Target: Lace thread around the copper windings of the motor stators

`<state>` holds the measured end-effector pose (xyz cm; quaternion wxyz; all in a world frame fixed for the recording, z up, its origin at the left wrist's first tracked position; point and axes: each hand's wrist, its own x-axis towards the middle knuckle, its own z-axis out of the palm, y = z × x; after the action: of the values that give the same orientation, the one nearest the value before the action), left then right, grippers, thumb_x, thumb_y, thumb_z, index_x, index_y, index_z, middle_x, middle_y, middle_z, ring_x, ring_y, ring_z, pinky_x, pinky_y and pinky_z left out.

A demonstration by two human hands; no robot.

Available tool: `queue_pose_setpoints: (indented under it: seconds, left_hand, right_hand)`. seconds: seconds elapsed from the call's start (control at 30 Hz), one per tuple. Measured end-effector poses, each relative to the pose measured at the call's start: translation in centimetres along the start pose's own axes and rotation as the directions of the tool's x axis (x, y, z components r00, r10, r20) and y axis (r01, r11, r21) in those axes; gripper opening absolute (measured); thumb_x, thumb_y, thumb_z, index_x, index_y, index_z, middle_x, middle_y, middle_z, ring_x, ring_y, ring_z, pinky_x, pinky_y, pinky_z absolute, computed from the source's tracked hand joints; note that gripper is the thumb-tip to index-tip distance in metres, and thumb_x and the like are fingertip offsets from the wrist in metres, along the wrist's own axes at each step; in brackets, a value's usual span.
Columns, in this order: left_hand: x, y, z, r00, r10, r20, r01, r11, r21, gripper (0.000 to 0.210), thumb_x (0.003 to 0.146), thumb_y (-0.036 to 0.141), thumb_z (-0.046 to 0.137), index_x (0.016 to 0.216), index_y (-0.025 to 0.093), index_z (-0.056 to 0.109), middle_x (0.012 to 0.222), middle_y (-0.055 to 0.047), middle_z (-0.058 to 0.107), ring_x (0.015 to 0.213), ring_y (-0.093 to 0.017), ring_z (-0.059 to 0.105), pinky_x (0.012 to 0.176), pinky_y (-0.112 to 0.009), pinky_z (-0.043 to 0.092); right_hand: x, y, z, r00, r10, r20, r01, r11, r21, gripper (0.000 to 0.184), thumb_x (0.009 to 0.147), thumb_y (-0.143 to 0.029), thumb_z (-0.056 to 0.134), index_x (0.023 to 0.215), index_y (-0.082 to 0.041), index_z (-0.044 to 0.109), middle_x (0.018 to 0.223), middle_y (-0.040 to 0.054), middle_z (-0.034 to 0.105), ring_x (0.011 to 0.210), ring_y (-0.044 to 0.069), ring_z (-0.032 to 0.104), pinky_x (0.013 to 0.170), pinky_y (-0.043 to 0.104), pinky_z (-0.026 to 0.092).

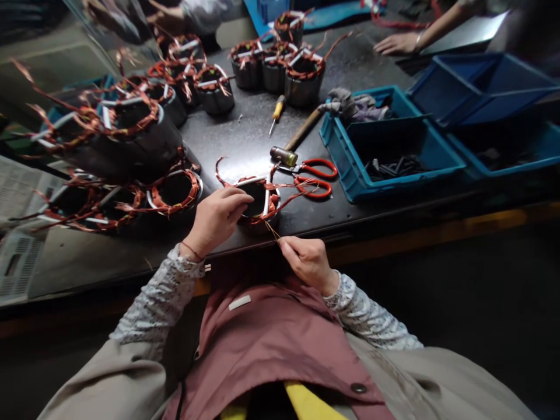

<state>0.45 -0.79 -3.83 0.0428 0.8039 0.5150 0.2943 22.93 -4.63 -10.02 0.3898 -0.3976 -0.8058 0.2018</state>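
A motor stator with copper windings and a white strip across its top stands at the bench's front edge. My left hand is closed at its left rim, the fingertips bent over the opening; the thumb's grip is partly hidden. Between thumb and fingers, my right hand pinches thin yellowish strands of lacing cord that run up to the near side of the windings. Loose copper leads reach out to the right, over red-handled scissors. A hammer lies just behind them.
Several wound stators are stacked at the left, and more stand at the back. A yellow-handled screwdriver lies mid-bench. Blue bins stand at the right. Other people's hands rest across the bench.
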Motion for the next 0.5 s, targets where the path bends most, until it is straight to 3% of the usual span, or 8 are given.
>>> queue_pose_setpoints:
  seconds: [0.13,0.23,0.3,0.43,0.47,0.5]
  left_hand:
    - [0.5,-0.2,-0.2,0.997,-0.009,0.08,0.006,1.0,0.031,0.024,0.092,0.023,0.05,0.099,0.019,0.073,0.104,-0.006,0.072,0.094,-0.019,0.067,0.082,-0.029,0.053]
    - [1.6,0.1,-0.7,0.974,-0.001,0.225,-0.017,0.997,0.079,0.027,0.092,0.021,0.049,0.106,0.019,0.072,0.111,-0.007,0.071,0.101,-0.02,0.066,0.086,-0.03,0.051]
    - [2.7,0.4,-0.9,0.925,0.009,0.38,-0.06,0.99,0.124,0.03,0.091,0.018,0.049,0.111,0.021,0.07,0.116,-0.006,0.07,0.105,-0.022,0.065,0.088,-0.031,0.05]
    - [5.0,0.8,-0.7,0.722,0.018,0.691,-0.178,0.971,0.161,0.022,0.087,0.016,0.052,0.091,0.021,0.073,0.093,-0.003,0.073,0.085,-0.02,0.066,0.072,-0.029,0.048]
    - [5.4,0.7,-0.7,0.707,0.021,0.707,-0.171,0.975,0.141,0.019,0.085,0.015,0.054,0.082,0.02,0.072,0.083,-0.003,0.071,0.077,-0.019,0.064,0.068,-0.028,0.046]
    - [5.7,0.6,-0.9,0.725,0.017,0.688,-0.133,0.984,0.115,0.017,0.084,0.014,0.056,0.075,0.018,0.07,0.075,-0.002,0.068,0.07,-0.017,0.062,0.065,-0.028,0.044]
  right_hand:
    - [0.5,0.2,0.8,1.0,0.022,0.005,-0.022,1.0,-0.012,0.037,0.096,-0.021,0.044,0.065,-0.017,0.063,0.055,0.0008,0.061,0.048,0.009,0.051,0.055,0.023,0.034]
    - [1.6,0.1,1.5,0.999,0.053,0.01,-0.053,0.998,-0.02,0.038,0.096,-0.024,0.044,0.062,-0.018,0.061,0.054,0.0012,0.06,0.048,0.009,0.05,0.055,0.024,0.033]
    - [2.7,-0.1,1.9,0.996,0.087,0.011,-0.087,0.996,-0.005,0.038,0.095,-0.025,0.044,0.061,-0.018,0.059,0.053,0.0014,0.059,0.048,0.01,0.048,0.055,0.024,0.032]
    - [4.3,-0.9,2.0,0.983,0.181,0.036,-0.183,0.981,0.068,0.037,0.092,-0.026,0.046,0.057,-0.018,0.055,0.052,0.0021,0.056,0.049,0.01,0.046,0.055,0.025,0.032]
    - [4.3,-0.9,1.7,0.975,0.21,0.072,-0.218,0.968,0.122,0.035,0.09,-0.027,0.048,0.058,-0.018,0.055,0.053,0.0021,0.057,0.049,0.01,0.046,0.055,0.025,0.033]
    - [4.1,-0.7,1.3,0.959,0.248,0.14,-0.273,0.941,0.202,0.031,0.089,-0.029,0.049,0.062,-0.017,0.058,0.054,0.0017,0.057,0.05,0.01,0.047,0.053,0.024,0.034]
